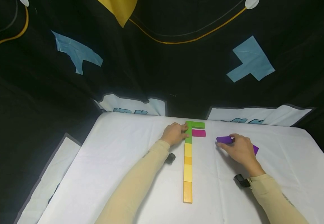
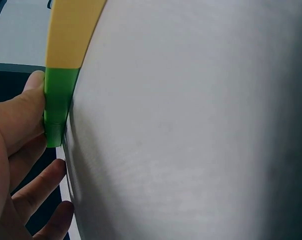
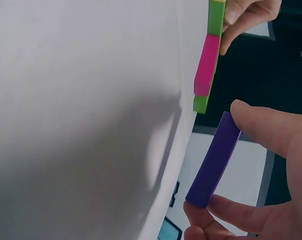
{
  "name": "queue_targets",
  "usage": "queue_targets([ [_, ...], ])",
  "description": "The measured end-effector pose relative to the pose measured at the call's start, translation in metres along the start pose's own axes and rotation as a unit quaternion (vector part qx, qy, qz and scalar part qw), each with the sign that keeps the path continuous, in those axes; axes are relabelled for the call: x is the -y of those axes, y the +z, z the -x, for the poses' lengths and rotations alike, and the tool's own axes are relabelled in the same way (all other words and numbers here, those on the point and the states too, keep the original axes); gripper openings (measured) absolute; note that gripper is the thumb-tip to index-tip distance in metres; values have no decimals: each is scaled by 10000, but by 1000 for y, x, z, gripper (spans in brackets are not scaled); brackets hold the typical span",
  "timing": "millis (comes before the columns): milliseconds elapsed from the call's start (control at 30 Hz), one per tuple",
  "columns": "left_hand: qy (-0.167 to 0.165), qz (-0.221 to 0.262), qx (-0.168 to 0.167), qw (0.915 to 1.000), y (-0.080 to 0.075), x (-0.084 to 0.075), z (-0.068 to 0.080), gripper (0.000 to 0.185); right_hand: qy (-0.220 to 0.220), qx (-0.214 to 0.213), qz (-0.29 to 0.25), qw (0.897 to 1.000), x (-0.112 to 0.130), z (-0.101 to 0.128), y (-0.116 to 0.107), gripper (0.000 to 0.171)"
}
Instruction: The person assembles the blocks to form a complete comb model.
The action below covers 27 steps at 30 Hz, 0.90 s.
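Matt white cloth covers the table (image 1: 122,161); the purple block (image 3: 213,160) looks smooth, painted wood, as the green block (image 2: 58,102)

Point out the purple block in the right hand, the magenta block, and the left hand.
purple block (image 3: 213,160): right wrist view, middle of its long face.
magenta block (image 1: 198,133): head view, centre of its top face.
left hand (image 1: 174,133): head view, back of the hand.
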State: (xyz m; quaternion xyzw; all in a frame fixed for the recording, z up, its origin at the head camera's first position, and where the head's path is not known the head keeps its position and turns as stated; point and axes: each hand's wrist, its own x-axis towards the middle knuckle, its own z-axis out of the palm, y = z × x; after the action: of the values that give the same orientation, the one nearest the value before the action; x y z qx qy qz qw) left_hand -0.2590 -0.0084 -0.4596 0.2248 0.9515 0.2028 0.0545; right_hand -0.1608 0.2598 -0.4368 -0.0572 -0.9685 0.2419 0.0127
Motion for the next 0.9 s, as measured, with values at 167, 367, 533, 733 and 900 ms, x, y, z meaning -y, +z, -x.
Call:
queue_targets([
  [167,13,-14,-11,10000,-1,0,1,47,53,44,-36,10000,8,0,3,81],
  [367,29,-28,-9,10000,0,0,0,47,-111,-100,112,9998,15,-1,10,79],
  [533,18,3,6,10000,0,0,0,47,-168,-158,223,9995,22,-3,18,76],
  [733,-6,44,-19,10000,1,1,-1,48,-177,-69,271,9995,32,-4,25,75],
  [900,-21,38,-28,10000,1,0,-2,48,-190,-21,320,9993,41,-6,29,75],
])
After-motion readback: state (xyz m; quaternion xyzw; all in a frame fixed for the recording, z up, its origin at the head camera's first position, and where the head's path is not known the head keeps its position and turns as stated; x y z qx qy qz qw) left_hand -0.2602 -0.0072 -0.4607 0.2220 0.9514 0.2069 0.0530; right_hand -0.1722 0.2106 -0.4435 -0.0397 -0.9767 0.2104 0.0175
